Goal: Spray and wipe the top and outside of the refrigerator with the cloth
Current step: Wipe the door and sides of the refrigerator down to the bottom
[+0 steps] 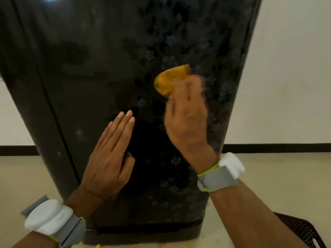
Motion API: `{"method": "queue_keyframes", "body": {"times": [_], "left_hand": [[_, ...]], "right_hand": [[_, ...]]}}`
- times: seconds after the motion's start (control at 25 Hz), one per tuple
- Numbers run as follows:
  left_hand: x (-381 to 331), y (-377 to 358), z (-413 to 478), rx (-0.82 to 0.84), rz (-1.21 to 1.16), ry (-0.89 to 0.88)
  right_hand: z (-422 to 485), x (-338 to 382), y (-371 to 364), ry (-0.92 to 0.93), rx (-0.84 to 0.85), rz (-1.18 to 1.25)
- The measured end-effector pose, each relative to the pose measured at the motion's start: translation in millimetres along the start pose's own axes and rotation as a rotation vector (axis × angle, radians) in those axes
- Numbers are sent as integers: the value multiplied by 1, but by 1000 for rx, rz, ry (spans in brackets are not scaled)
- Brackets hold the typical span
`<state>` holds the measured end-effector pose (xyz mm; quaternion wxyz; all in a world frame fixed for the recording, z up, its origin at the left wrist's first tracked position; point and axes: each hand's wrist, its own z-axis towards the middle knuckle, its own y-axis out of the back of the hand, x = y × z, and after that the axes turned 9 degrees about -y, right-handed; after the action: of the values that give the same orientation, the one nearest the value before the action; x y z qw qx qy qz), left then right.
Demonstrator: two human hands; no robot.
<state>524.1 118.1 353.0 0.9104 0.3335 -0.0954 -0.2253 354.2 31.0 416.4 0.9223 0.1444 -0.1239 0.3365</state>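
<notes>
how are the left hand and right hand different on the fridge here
The left hand lies flat, fingers straight, on the refrigerator door, holding nothing; the right hand grips a yellow cloth. The right hand is higher and blurred; the left hand is sharp. Both wear white wrist devices on grey straps.

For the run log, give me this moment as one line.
step: wiping | right hand: holds cloth on refrigerator front | left hand: flat on front
</notes>
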Motion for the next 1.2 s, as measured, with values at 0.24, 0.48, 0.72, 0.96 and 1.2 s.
{"method": "queue_keyframes", "body": {"times": [0.24,0.48,0.72,0.96,1.2], "left_hand": [[-15,-11,-8,27,-8,-23],[-27,-30,18,39,1,-72],[-26,-43,-11,122,39,-62],[-41,-69,-20,161,39,-139],[-46,-84,-31,219,46,-155]], "right_hand": [[-67,-83,38,-257,132,72],[-51,-49,10,54,193,-117],[-61,-103,29,-610,-64,154],[-164,-107,28,-19,403,-130],[-100,-116,15,-478,-22,97]]}}
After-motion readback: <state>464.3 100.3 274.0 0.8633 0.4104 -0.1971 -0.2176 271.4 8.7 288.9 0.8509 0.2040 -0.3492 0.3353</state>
